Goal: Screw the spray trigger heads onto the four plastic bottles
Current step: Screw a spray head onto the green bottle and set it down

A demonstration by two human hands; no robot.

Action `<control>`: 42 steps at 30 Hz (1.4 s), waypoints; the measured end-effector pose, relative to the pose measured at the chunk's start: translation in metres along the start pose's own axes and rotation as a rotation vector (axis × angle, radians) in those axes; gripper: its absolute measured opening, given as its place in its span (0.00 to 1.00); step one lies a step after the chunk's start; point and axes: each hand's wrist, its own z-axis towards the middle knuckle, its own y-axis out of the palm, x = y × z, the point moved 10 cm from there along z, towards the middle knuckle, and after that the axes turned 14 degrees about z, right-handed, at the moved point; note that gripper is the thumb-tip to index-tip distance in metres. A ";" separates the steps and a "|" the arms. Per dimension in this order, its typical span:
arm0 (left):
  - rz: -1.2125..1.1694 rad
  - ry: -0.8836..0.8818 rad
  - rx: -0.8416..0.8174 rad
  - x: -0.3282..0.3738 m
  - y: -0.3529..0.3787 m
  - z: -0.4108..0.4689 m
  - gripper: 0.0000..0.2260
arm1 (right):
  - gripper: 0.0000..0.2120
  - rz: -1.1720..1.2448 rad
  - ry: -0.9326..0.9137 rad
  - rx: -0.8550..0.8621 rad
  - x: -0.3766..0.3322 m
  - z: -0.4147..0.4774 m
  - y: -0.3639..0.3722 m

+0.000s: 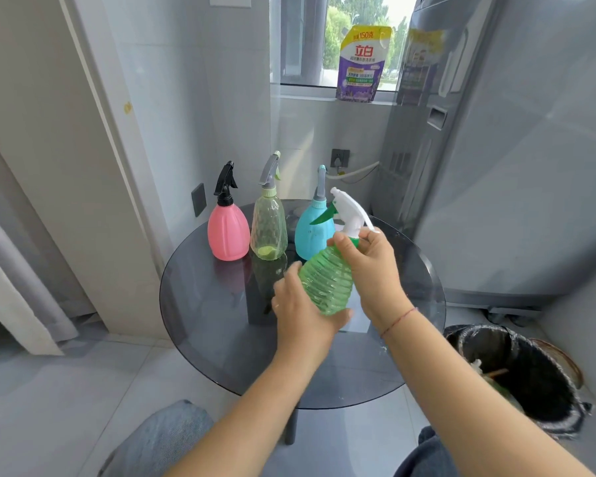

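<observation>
I hold a ribbed green bottle (pixel 327 282) tilted above the round glass table (pixel 221 339). My left hand (pixel 301 313) cups its lower body. My right hand (pixel 369 261) grips the green collar at its neck, under the white spray head (pixel 350 211) with a green trigger. At the table's far side three bottles stand upright in a row with heads on: a pink bottle (pixel 228 234) with a black head, a clear yellow-green bottle (pixel 269 228) with a grey head, and a blue bottle (pixel 312 235) with a grey head.
A black bin (pixel 523 376) with rubbish stands on the floor at the right of the table. A grey appliance (pixel 513 166) rises behind it. A detergent pouch (pixel 362 63) sits on the window sill. A curtain hangs at the left. My knees show at the bottom.
</observation>
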 end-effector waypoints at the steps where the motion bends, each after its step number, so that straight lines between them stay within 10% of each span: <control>1: -0.064 -0.010 -0.063 0.001 0.006 -0.002 0.44 | 0.09 -0.001 -0.009 0.006 -0.002 0.000 -0.001; 9: -0.874 -0.043 -0.993 0.007 0.034 -0.028 0.34 | 0.12 0.309 0.172 -0.289 -0.004 0.000 0.010; 19: 0.066 0.131 0.098 0.013 -0.014 -0.009 0.46 | 0.08 -0.044 0.063 -0.073 0.003 0.006 0.003; 27: -0.743 -0.071 -0.951 0.007 0.037 -0.021 0.38 | 0.17 0.029 0.067 -0.194 -0.009 0.001 0.003; 30: -0.561 -0.024 -0.808 0.004 0.036 -0.014 0.38 | 0.13 0.082 0.127 -0.221 -0.001 -0.001 0.006; 36: 0.098 0.062 0.004 0.013 -0.007 -0.006 0.45 | 0.18 0.023 0.086 -0.154 -0.001 -0.003 0.010; 42: -0.249 -0.014 -0.308 0.007 0.019 -0.005 0.36 | 0.17 0.165 0.178 -0.218 0.005 -0.005 0.008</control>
